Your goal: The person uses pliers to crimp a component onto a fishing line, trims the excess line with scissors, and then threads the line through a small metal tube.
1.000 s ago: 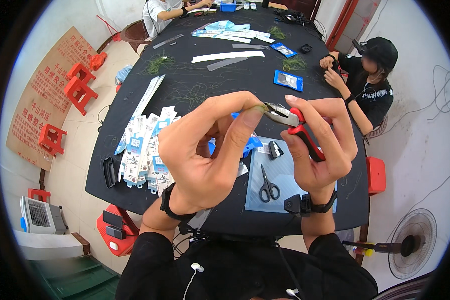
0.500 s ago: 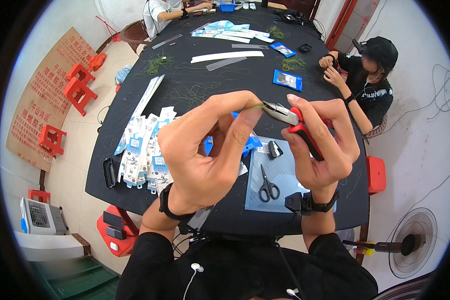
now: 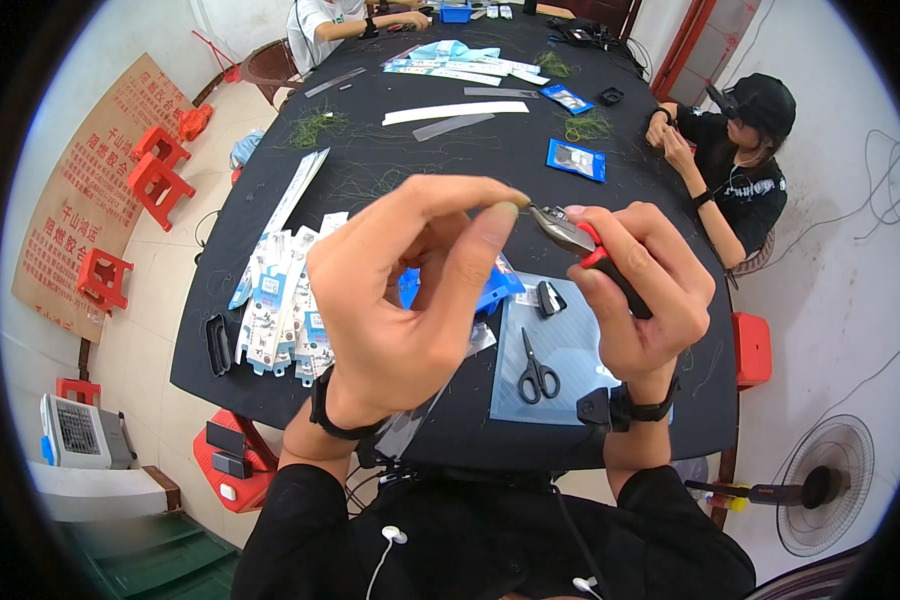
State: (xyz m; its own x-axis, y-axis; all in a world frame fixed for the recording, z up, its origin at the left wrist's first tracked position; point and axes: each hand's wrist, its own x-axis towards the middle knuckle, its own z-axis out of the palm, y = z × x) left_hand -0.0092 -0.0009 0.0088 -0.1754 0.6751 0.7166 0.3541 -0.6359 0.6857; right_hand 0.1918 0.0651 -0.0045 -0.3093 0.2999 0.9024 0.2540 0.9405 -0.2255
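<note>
while the left hand is raised above the black desk with thumb and forefinger pinched shut on something too small to make out, the right hand is closed around the red-handled pliers, whose metal tip meets that pinch. below them on the desk lie black scissors on a pale blue mat, and a fan of printed card packages lies to the left.

Whatever the left fingers pinch at the pliers tip — too small to tell.
</note>
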